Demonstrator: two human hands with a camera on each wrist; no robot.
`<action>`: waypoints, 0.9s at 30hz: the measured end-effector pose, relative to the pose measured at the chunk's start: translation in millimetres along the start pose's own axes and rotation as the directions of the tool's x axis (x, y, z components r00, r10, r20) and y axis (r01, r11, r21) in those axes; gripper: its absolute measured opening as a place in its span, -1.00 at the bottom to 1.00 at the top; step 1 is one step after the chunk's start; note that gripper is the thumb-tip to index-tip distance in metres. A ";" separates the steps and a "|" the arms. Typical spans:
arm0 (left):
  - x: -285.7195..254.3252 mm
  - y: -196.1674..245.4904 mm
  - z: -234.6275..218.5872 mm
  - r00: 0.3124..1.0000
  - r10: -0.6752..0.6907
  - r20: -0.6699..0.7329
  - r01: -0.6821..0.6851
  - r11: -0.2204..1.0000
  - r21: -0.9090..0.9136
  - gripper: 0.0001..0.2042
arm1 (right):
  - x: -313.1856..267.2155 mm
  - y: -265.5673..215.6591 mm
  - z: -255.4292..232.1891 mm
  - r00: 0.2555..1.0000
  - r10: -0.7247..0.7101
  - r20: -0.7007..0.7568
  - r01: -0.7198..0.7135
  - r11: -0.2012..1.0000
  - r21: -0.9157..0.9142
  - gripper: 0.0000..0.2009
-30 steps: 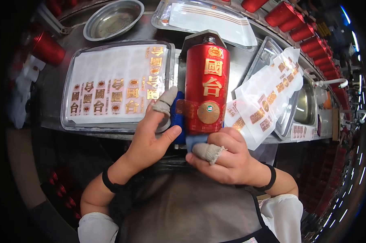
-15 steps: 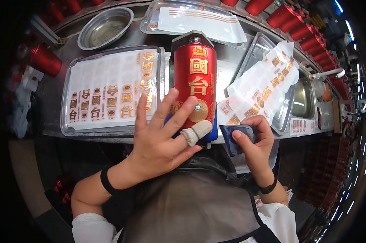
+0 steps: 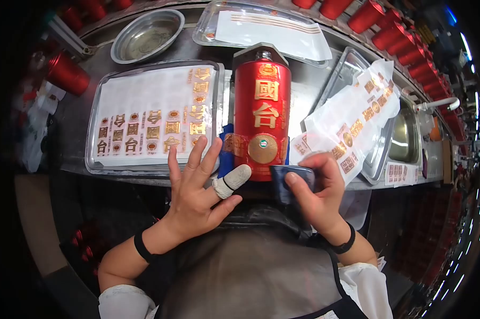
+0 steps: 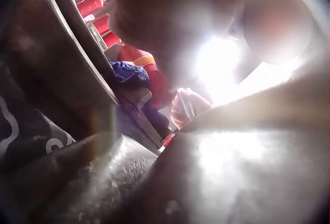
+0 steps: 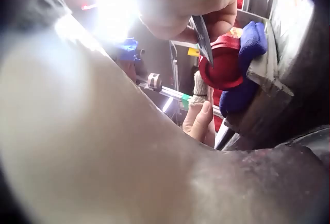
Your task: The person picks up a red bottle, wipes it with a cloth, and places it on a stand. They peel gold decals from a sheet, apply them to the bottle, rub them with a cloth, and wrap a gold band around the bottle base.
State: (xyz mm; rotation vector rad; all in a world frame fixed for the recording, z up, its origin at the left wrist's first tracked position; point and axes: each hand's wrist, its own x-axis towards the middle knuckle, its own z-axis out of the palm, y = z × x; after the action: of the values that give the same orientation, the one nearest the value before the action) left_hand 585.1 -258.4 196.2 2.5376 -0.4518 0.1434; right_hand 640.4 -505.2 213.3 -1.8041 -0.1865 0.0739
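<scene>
In my head view the red bottle [image 3: 261, 119] lies over blue cloth [image 3: 226, 160], its long axis running from 6 to 12 o'clock, neck [image 3: 263, 55] at 12. My right hand [image 3: 324, 192] pinches a dark flat pad [image 3: 282, 183] that overlaps the bottle's 5 o'clock corner; the bottle's middle lies toward 11 from it, and I judge this hand nearer. My left hand [image 3: 200, 194] is spread, the bottle toward 1. Contact I can't confirm.
</scene>
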 end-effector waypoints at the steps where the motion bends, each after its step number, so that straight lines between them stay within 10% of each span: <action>1: -1.7 -2.4 -1.2 1.000 -0.029 0.003 0.029 1.000 -0.009 -0.53 | -1.8 0.3 -3.1 0.999 0.036 -0.031 -0.036 0.999 0.013 -0.74; 5: -2.5 -10.8 -3.5 0.999 -0.036 -0.036 0.035 0.998 -0.048 -0.52 | -3.1 -1.4 -24.1 0.995 0.088 -0.050 -0.086 0.996 0.029 -0.75; 12: 29.1 -1.1 -6.8 0.997 -0.012 -0.080 0.007 0.998 -0.057 -0.49 | 25.7 -25.3 -0.1 0.941 -0.323 0.101 0.338 0.914 -0.225 -0.77; 27: 63.2 7.4 -11.6 0.978 0.208 -0.020 -0.205 0.974 0.095 -0.59 | 2.0 -4.5 -27.9 1.000 -0.002 0.020 0.003 0.998 -0.060 -0.77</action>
State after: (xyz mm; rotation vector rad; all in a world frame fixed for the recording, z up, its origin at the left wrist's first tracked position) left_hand 641.6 -276.2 222.0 2.5702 -0.7121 0.2853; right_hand 646.2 -530.7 224.4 -1.8637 -0.2069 0.0856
